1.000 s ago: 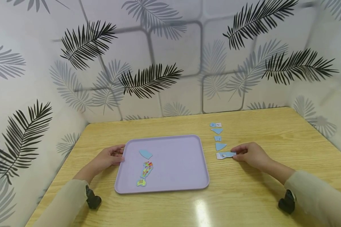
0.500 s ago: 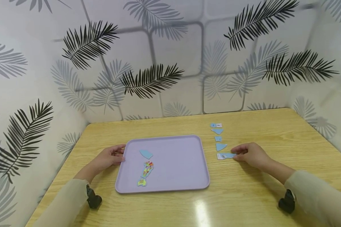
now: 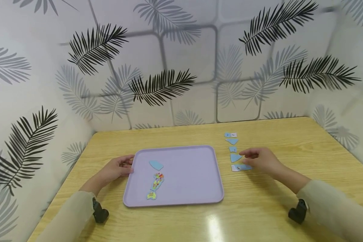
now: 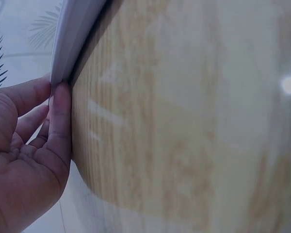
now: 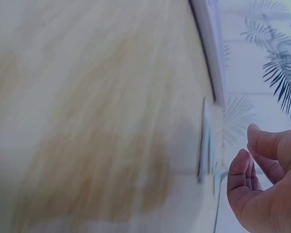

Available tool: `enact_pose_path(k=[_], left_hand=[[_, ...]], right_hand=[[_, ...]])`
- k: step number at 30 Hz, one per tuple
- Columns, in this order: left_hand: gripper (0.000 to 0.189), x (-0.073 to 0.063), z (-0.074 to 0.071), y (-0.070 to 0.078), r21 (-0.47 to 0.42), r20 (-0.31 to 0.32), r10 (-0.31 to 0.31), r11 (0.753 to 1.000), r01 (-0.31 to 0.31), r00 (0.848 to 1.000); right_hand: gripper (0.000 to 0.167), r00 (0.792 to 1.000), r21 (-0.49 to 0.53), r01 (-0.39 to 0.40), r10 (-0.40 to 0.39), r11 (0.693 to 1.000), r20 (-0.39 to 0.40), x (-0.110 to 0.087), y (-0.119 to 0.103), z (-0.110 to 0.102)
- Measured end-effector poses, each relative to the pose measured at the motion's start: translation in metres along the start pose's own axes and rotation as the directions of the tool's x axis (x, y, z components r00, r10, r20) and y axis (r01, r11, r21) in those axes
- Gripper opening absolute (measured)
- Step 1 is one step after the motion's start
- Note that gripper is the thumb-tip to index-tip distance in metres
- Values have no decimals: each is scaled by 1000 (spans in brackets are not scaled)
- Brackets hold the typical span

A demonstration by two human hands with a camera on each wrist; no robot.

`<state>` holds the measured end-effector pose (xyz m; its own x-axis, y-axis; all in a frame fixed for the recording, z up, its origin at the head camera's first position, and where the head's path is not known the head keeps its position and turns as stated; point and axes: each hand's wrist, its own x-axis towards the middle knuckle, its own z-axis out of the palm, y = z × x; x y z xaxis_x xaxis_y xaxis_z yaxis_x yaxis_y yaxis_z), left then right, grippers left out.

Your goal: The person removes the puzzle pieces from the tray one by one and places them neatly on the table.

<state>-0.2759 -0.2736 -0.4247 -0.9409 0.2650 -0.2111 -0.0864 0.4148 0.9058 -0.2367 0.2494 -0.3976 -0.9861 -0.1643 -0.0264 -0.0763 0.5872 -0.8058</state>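
On the lavender tray [image 3: 187,174] lie a plain light-blue puzzle piece [image 3: 156,165], a multicoloured puzzle piece [image 3: 158,181] and a small yellow one [image 3: 151,195] touching or nearly touching it. My left hand [image 3: 118,168] holds the tray's left rim [image 4: 80,34] between thumb and fingers. My right hand [image 3: 263,162] hovers right of the tray with nothing in its bent, parted fingers. Its fingertips are near a triangular blue piece [image 3: 235,158]. Just below that lies a longer blue-and-white piece [image 3: 241,167], its right end close under the hand.
Above the triangular piece, a column of blue pieces continues: a small one [image 3: 233,149], a pointed one [image 3: 232,141] and a blue-and-white one [image 3: 231,134]. The wooden table [image 3: 181,222] ends at a leaf-patterned backdrop [image 3: 181,101].
My right hand has let go of the long blue-and-white piece and lifted slightly up and left toward the triangular piece. The left hand stays at the tray's rim.
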Motion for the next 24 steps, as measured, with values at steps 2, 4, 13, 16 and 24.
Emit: enact_pose_path(k=[2,4,13,16,24], left_hand=[[63,0,0,0,-1,-1,2,1000,-2,1000],[63,0,-1,0,-3,-2,3,1000,-3,1000],[64,0,-1,-1,2,1,3,1000,-3,1000],[64,1,-2,-1,0,4,1,1000,-1,1000],[65,1,-3,-2,20,9,5,1000,-5,1000]], right_hand=[[35,1000,36,21,-21,999,3,3,-5,4],[36,999,81,40,-41,996,13,6,-9,10],[34,994,174,81,-92,981,58,19,-31,45],[32,989,184,104,-121,977,80,23,-43,58],[32,975,215,120,-157,969,160,37,-73,92]])
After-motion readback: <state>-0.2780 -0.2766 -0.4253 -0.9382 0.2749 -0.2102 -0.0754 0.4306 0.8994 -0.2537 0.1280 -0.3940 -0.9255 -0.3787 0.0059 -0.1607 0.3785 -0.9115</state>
